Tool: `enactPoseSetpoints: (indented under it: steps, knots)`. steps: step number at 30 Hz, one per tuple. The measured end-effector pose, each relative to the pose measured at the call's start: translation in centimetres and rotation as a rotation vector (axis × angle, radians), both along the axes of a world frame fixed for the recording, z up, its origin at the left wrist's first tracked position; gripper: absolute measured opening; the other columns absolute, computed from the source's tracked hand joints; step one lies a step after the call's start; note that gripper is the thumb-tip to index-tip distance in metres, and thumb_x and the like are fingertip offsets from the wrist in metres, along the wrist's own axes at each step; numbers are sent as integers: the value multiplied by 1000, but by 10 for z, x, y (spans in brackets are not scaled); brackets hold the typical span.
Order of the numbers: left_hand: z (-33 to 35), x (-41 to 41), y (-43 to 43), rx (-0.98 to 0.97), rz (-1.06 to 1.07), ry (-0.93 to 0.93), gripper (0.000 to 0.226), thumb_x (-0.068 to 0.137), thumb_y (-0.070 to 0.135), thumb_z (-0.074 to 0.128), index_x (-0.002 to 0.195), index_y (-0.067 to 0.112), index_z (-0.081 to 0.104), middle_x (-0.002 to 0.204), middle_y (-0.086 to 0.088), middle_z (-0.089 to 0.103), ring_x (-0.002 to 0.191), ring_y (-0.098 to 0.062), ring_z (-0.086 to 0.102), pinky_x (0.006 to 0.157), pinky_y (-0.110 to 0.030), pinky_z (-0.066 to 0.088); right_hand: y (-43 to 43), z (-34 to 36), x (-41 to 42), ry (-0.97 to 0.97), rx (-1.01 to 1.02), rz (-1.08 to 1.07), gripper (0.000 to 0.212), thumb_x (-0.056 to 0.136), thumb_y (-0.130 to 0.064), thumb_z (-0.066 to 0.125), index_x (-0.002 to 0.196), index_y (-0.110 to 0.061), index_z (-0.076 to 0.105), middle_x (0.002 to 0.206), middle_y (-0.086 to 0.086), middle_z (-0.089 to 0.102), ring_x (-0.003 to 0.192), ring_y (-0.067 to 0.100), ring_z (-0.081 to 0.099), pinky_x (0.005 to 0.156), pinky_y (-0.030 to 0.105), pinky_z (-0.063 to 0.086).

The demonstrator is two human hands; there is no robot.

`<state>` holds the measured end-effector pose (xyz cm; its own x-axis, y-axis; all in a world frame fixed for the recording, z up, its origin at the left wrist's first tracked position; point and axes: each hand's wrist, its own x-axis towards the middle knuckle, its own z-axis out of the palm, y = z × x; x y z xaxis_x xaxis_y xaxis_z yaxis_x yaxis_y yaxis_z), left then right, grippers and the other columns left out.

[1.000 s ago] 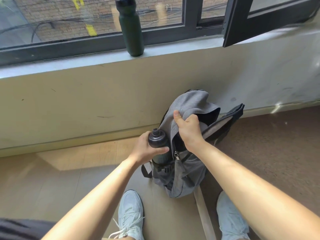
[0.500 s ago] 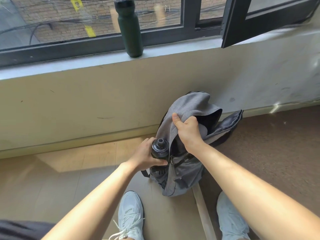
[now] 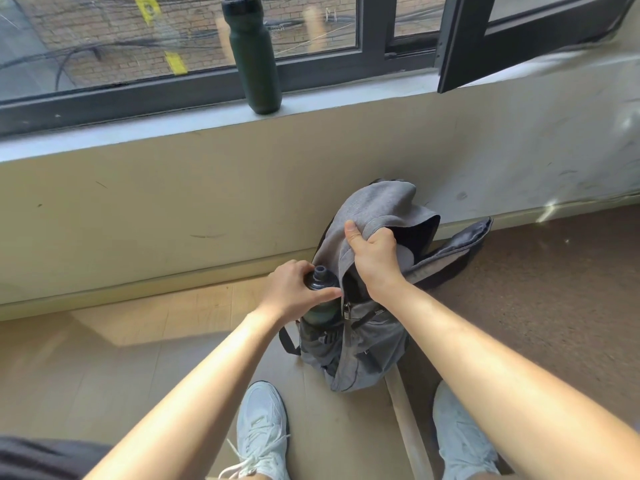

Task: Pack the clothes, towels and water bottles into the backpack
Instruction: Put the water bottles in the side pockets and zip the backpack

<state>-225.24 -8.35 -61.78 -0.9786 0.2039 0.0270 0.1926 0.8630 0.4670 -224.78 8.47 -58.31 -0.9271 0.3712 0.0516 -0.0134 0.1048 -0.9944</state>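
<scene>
The bottle [image 3: 321, 311] stands upright in the pocket [image 3: 313, 342] on the side of the backpack [image 3: 370, 344], its cap gripped between the curled fingers and thumb of the left hand [image 3: 292, 292]. Just right of those fingers, the right hand [image 3: 375, 258] pinches the flap [image 3: 377, 206], thumb on top, fingers curled under. Well beyond both hands' fingers, a second bottle [image 3: 254, 57] stands on the sill [image 3: 346, 102]

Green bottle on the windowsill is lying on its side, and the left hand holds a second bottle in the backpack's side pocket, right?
No: the head view shows the green bottle standing upright on the windowsill. The left hand does hold a second bottle in the side pocket of the backpack.
</scene>
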Motion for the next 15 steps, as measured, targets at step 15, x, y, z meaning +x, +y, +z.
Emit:
enactPoseSetpoints:
  steps: [15]
  knots:
    - [-11, 2, -5, 33, -107, -4, 43, 71, 57, 84, 94, 23, 68, 90, 2, 59, 83, -15, 54, 64, -23, 36, -3, 0, -5, -13, 56, -36, 65, 98, -34, 66, 52, -21, 21, 47, -9, 22, 41, 8, 20, 44, 22, 22]
